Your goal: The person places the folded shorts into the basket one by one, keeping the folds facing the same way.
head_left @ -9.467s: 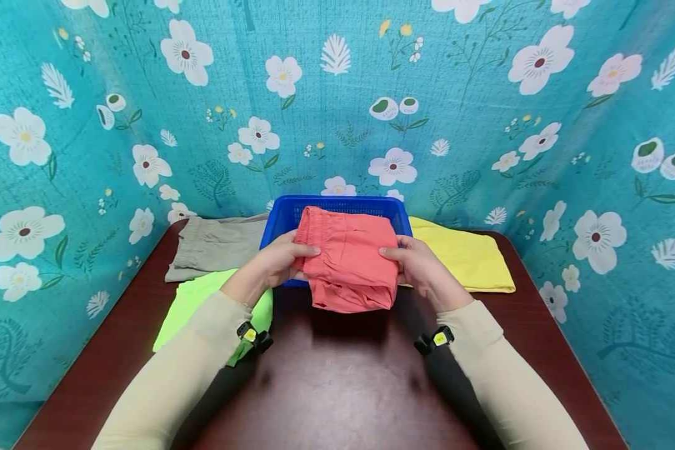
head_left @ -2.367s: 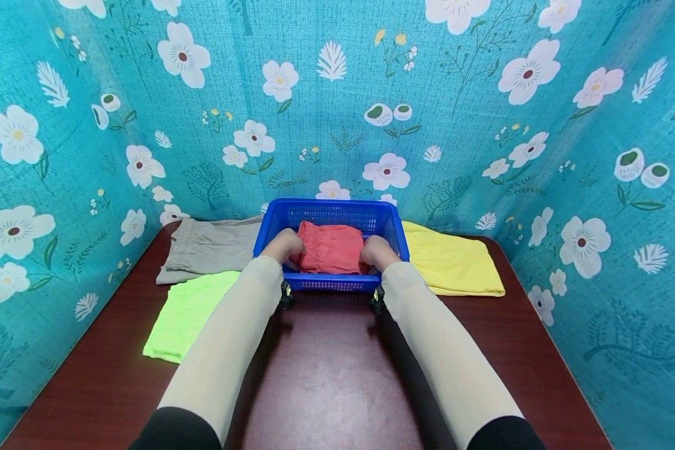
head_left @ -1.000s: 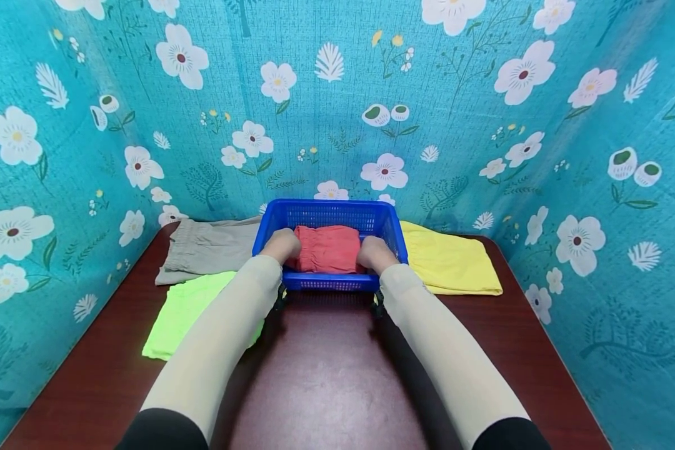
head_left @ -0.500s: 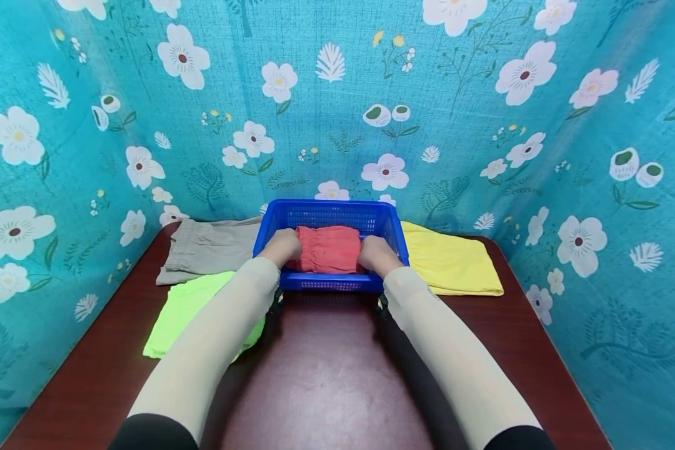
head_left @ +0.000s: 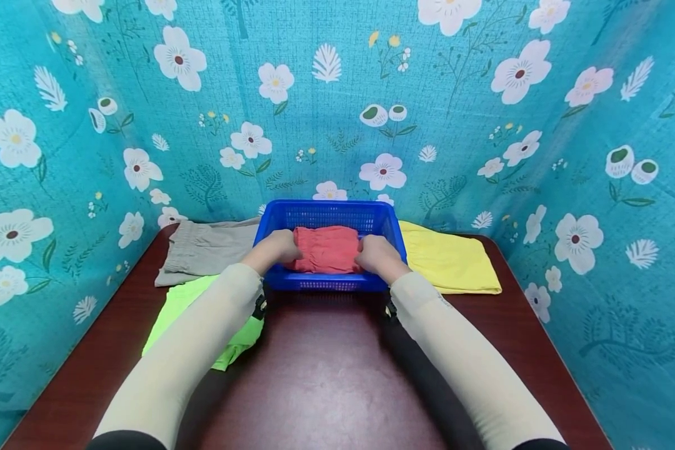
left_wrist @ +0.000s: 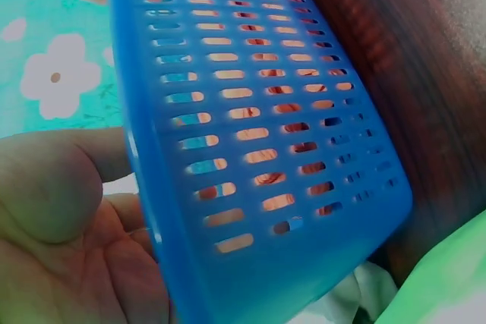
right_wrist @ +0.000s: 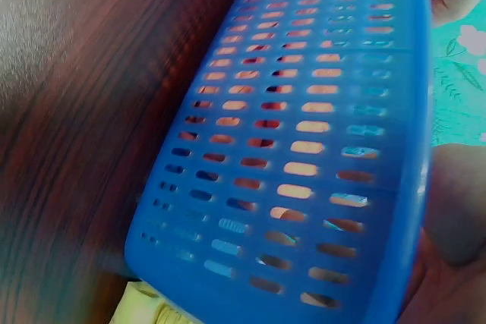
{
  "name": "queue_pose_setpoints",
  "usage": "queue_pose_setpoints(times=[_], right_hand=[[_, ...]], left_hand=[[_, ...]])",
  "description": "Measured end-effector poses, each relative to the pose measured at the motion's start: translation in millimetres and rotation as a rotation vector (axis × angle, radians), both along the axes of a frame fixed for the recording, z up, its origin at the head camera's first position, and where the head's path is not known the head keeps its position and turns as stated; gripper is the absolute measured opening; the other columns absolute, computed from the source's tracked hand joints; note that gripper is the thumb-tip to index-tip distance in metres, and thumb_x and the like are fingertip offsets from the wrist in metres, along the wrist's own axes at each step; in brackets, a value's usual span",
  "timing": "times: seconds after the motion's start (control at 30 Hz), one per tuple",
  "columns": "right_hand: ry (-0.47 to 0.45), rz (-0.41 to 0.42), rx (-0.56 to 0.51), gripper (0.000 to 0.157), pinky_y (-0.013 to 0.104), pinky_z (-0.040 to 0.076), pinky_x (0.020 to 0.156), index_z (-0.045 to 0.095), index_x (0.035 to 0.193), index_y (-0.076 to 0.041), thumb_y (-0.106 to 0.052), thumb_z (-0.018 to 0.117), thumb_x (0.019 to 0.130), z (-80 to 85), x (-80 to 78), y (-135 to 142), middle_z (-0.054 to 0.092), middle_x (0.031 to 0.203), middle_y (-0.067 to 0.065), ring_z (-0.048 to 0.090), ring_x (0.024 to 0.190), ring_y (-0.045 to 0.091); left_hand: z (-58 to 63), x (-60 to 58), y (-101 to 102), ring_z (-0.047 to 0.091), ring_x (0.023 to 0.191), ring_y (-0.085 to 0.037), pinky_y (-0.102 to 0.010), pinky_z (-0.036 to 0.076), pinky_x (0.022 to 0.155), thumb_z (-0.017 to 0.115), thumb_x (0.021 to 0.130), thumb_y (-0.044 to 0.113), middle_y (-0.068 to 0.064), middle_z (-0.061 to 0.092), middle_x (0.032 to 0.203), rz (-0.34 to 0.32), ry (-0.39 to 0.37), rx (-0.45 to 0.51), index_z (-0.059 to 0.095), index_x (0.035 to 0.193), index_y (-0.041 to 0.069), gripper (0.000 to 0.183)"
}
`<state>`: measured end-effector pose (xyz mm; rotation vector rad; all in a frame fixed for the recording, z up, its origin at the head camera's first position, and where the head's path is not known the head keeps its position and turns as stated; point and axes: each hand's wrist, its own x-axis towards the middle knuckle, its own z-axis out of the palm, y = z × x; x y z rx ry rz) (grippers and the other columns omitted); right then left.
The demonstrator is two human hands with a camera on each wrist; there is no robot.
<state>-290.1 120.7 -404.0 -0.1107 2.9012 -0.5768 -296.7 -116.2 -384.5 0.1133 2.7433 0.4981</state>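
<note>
Folded red shorts (head_left: 329, 250) with a gathered waistband lie inside the blue plastic basket (head_left: 337, 282). My left hand (head_left: 284, 245) reaches over the basket's near left corner, its fingertips right at the waistband end. Over the other end of the shorts is my right hand (head_left: 375, 253), with fingers bent down beside the cloth. In the left wrist view the palm (left_wrist: 45, 218) faces the camera and a straight thumb passes behind the rim. The right wrist view shows the basket's slotted front wall (right_wrist: 281, 142), which hides that hand's fingertips.
Grey shorts (head_left: 208, 250) lie left of the basket, with bright green shorts (head_left: 182, 303) nearer, partly under the left forearm. Folded yellow shorts (head_left: 452, 259) lie to the right. All rest on the dark wooden table (head_left: 326, 375), with a flowered blue curtain (head_left: 326, 112) around it.
Earlier both hands held the red shorts up before the basket; then they lowered them into it. In the last second both wrists have drawn slightly back and apart, while the shorts stay put.
</note>
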Motion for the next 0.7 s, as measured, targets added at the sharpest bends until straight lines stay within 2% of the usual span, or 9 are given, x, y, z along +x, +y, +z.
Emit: queue_pose_setpoints(times=[0.07, 0.13, 0.2, 0.3, 0.43, 0.57, 0.7], right_hand=[[0.004, 0.024, -0.015, 0.017, 0.032, 0.032, 0.055, 0.056, 0.073, -0.015, -0.023, 0.061, 0.088, 1.6, 3.1, 1, 0.052, 0.066, 0.001, 0.048, 0.061, 0.018], [0.02, 0.048, -0.026, 0.013, 0.032, 0.041, 0.062, 0.063, 0.086, -0.013, -0.025, 0.061, 0.089, 2.5, 6.4, 1, 0.059, 0.078, 0.002, 0.053, 0.07, 0.019], [0.038, 0.065, -0.041, 0.02, 0.036, 0.048, 0.075, 0.066, 0.102, -0.012, -0.027, 0.061, 0.09, 3.7, 9.8, 2, 0.064, 0.094, 0.004, 0.057, 0.081, 0.02], [0.064, 0.081, -0.049, 0.032, 0.042, 0.05, 0.09, 0.066, 0.116, -0.011, -0.03, 0.062, 0.091, 5.4, 13.8, 2, 0.066, 0.113, 0.006, 0.06, 0.094, 0.021], [0.088, 0.104, -0.058, 0.033, 0.044, 0.051, 0.091, 0.066, 0.118, -0.011, -0.03, 0.063, 0.091, 7.9, 18.9, 2, 0.067, 0.111, 0.006, 0.061, 0.097, 0.021], [0.119, 0.133, -0.066, 0.029, 0.044, 0.052, 0.088, 0.066, 0.116, -0.014, -0.029, 0.064, 0.091, 8.7, 24.5, 4, 0.068, 0.105, 0.004, 0.062, 0.095, 0.02], [0.165, 0.151, -0.052, 0.028, 0.043, 0.052, 0.088, 0.067, 0.114, -0.016, -0.03, 0.063, 0.09, 9.1, 31.4, 4, 0.069, 0.106, 0.002, 0.064, 0.097, 0.019]], left_hand=[[1.1, 3.7, -1, 0.056, 0.074, -0.02, -0.031, 0.045, 0.066, 0.062, 0.091, 0.031, -0.005, 0.059, 0.081, -0.034, 0.033, -0.002, 0.061, 0.085, 0.01, 0.022], [1.6, 6.9, -2, 0.055, 0.078, -0.02, -0.033, 0.046, 0.069, 0.062, 0.091, 0.031, -0.006, 0.061, 0.086, -0.061, 0.06, -0.001, 0.063, 0.091, 0.008, 0.023], [1.7, 9.3, -3, 0.057, 0.083, -0.021, -0.036, 0.048, 0.073, 0.062, 0.091, 0.032, -0.008, 0.064, 0.094, -0.077, 0.08, 0.011, 0.064, 0.098, 0.007, 0.026], [2.0, 12.3, -5, 0.06, 0.099, -0.025, -0.04, 0.05, 0.085, 0.063, 0.091, 0.032, -0.011, 0.066, 0.11, -0.107, 0.111, 0.039, 0.064, 0.111, 0.005, 0.034], [3.5, 19.2, -6, 0.061, 0.11, -0.027, -0.043, 0.049, 0.092, 0.062, 0.092, 0.033, -0.013, 0.065, 0.119, -0.143, 0.14, 0.061, 0.06, 0.124, 0.003, 0.044], [4.4, 26.3, -7, 0.061, 0.108, -0.027, -0.044, 0.049, 0.092, 0.061, 0.093, 0.034, -0.013, 0.066, 0.116, -0.173, 0.161, 0.027, 0.059, 0.127, 0.005, 0.045], [3.0, 31.8, -10, 0.061, 0.11, -0.027, -0.046, 0.049, 0.094, 0.061, 0.093, 0.035, -0.013, 0.066, 0.118, -0.201, 0.21, -0.007, 0.06, 0.126, 0.008, 0.043]])
